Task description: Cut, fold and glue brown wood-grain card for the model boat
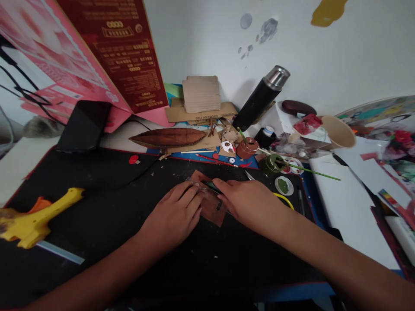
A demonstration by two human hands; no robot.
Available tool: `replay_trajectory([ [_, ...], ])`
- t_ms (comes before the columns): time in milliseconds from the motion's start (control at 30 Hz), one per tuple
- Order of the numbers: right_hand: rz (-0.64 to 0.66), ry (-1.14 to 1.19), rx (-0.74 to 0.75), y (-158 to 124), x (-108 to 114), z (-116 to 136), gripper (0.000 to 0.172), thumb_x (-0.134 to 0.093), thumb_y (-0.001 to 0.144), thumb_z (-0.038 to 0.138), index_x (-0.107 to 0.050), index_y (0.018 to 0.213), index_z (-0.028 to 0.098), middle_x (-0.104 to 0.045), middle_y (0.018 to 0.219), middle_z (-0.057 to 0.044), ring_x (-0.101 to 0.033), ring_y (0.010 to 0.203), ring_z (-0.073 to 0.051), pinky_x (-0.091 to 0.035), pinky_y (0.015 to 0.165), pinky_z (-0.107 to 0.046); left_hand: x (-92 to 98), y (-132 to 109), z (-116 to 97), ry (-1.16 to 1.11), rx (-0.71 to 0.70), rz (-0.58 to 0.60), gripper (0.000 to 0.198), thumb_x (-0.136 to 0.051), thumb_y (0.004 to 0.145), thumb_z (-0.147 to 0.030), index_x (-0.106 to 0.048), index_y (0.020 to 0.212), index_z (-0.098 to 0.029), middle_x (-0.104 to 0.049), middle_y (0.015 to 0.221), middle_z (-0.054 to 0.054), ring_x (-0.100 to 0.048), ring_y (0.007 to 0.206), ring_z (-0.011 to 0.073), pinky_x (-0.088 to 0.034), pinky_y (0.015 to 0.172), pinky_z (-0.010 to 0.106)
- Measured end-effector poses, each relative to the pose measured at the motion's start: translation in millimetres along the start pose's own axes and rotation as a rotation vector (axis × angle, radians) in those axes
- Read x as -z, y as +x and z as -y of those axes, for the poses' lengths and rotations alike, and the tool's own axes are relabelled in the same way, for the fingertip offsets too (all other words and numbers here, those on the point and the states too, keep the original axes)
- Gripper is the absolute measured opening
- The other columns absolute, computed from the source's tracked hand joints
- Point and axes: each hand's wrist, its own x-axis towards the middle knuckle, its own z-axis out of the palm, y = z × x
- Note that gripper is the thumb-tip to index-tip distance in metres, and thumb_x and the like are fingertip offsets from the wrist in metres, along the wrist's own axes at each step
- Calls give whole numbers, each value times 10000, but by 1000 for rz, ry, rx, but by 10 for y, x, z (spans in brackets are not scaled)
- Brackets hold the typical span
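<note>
Fingers (187, 195) of our left hand (171, 211) lie close together, slightly bent, their tips on a brown sheet (215, 212); whether they pinch anything beneath, we cannot tell. With our right hand (248, 198) we pinch a slim dark tool (212, 186) between thumb and fingers, holding it low over that same sheet. The sheet sits between our two hands, at a slant on the black desk (113, 246). Something clear also lies on it by our left fingertips, too blurred for us to name.

Beside our right wrist, a yellow loop (285, 199) curves out, near a small lid (284, 185) holding green paint. Just behind that stands an open green jar (271, 165), a thin green stick (314, 173) reaching out to the right from it. A brown jar (247, 148) stands further back, and behind it leans a black flask (257, 101) with a silver cap. Beyond our hands we see a pointed brown leaf-like piece (168, 137) and, nearer us, a red pencil (210, 159). Well off to our left lies a yellow glue gun (39, 220).
</note>
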Motion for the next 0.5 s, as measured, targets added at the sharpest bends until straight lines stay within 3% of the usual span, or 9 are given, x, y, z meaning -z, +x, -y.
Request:
replay_trajectory([
  [500,44,31,-5,54,15,53,383,-522,1017,135,-612,1389,134,-791,1019,-121,-749,816,-247,-417,620,-326,27,9,-5,-27,2,3,344,-525,1034,-254,-666,1319,-120,-691,1342,150,-568,1326,338,-503,1105,510],
])
